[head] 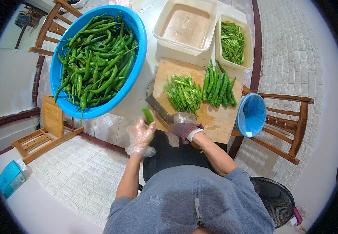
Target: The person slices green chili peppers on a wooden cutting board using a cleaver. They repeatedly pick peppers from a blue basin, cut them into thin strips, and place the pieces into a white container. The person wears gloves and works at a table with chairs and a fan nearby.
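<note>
My left hand (141,134), in a clear plastic glove, holds a green chili pepper (148,115) upright just off the near left side of the wooden cutting board (215,121). My right hand (185,128) wears a dark red knit glove with clear plastic over its front. It grips a dark-bladed knife (159,109), whose blade points up and left across the board's left edge. Beyond the blade, a heap of sliced green peppers (184,93) lies on the board. Several whole green peppers (219,87) lie side by side right of that heap.
A large blue basin (142,55) full of whole green peppers (96,61) stands at the left. Behind the board are a clear plastic container (180,46) and another container (235,65) holding sliced peppers. Right of the board is a small blue bucket (251,115) by a wooden chair (300,128).
</note>
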Motion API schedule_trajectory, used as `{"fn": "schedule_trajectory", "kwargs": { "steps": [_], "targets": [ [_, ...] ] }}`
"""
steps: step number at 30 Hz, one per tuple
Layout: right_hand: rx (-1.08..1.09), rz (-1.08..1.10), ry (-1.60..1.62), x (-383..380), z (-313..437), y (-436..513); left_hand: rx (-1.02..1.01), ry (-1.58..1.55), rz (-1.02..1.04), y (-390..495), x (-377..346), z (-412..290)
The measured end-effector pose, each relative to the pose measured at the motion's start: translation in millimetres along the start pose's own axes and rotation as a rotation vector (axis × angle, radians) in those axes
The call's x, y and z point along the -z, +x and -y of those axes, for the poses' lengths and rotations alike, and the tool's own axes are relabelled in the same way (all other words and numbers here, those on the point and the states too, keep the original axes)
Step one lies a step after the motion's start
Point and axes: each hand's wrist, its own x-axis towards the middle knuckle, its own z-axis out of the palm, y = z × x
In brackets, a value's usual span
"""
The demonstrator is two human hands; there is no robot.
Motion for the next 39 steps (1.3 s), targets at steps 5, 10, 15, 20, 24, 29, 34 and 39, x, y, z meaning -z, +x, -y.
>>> {"fn": "schedule_trajectory", "kwargs": {
  "steps": [5, 10, 15, 20, 24, 29, 34, 39],
  "targets": [
    [-0.053, -0.317, 0.004, 8, -18, -3, -0.073, 0.081, 0.114, 32, -54, -5],
    [-0.063, -0.347, 0.019, 11, -13, -25, -0.186, 0.158, 0.180, 44, -87, -2],
    [-0.022, -0.396, -0.033, -17, -17, -22, -0.201, 0.137, 0.163, 47, -94, 11],
    [0.069, -0.420, -0.078, -12, -12, -33, -0.155, 0.084, 0.215, 56, -106, 34],
    [0.117, -0.299, -0.208, -13, -8, -25, -0.097, -0.066, 0.124, 52, -110, 36],
    [0.091, -0.255, -0.261, -20, -1, -13, -0.036, -0.244, 0.143, 55, -122, 47],
    [0.052, -0.186, -0.218, -4, -14, -9, -0.118, -0.043, 0.249, 59, -101, 31],
    [0.008, -0.160, -0.276, -4, 5, -5, -0.097, 0.002, 0.280, 62, -102, 32]
  ]
}}
